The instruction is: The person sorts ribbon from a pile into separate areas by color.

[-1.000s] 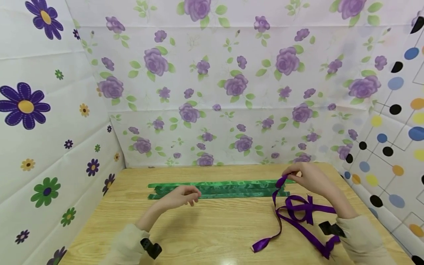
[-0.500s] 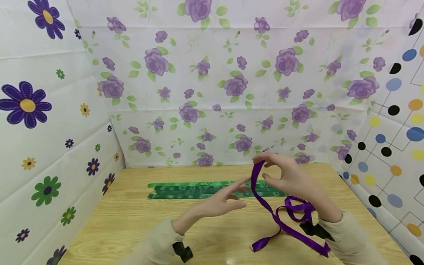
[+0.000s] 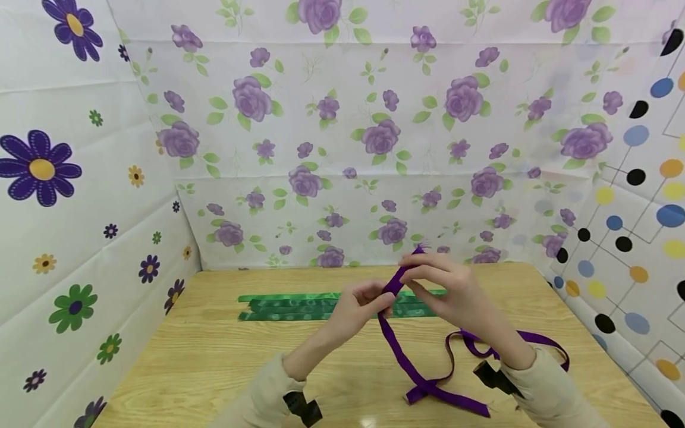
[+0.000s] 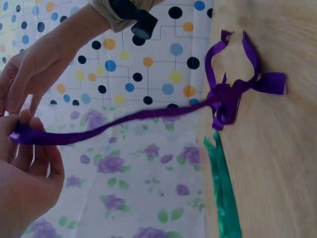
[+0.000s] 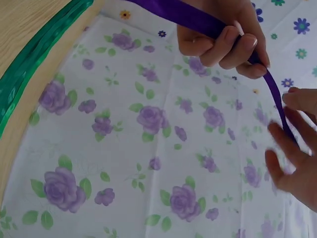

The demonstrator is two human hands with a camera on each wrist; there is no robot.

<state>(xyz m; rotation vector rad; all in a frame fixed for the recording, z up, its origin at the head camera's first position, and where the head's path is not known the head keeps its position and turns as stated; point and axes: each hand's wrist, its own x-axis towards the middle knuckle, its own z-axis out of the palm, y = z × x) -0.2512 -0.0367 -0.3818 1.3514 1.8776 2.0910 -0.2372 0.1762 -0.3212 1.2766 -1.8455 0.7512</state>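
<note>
A purple satin ribbon [image 3: 398, 349] runs up from the table to both hands in the head view. My left hand [image 3: 363, 306] pinches it below its upper end, thumb over the front. Higher up, my right hand [image 3: 446, 286] holds it near the frayed tip, which pokes out above the fingers. The right wrist view shows the ribbon [image 5: 190, 15] passing through the curled fingers of the left hand [image 5: 225, 42] toward the right hand [image 5: 294, 148]. In the left wrist view the ribbon [image 4: 64, 139] stretches from the left hand [image 4: 32, 173] down to a purple heap.
Several green ribbons [image 3: 299, 306] lie side by side across the back of the wooden table [image 3: 214, 362]. More purple ribbon [image 3: 546, 339] lies in loops at the right, partly behind the right forearm. Patterned cloth walls [image 3: 342, 148] enclose the table at the back and sides.
The right hand has carried the purple ribbon's end leftward from the right side. The left hand has moved right and up and now pinches the ribbon. The loose tail has shifted left.
</note>
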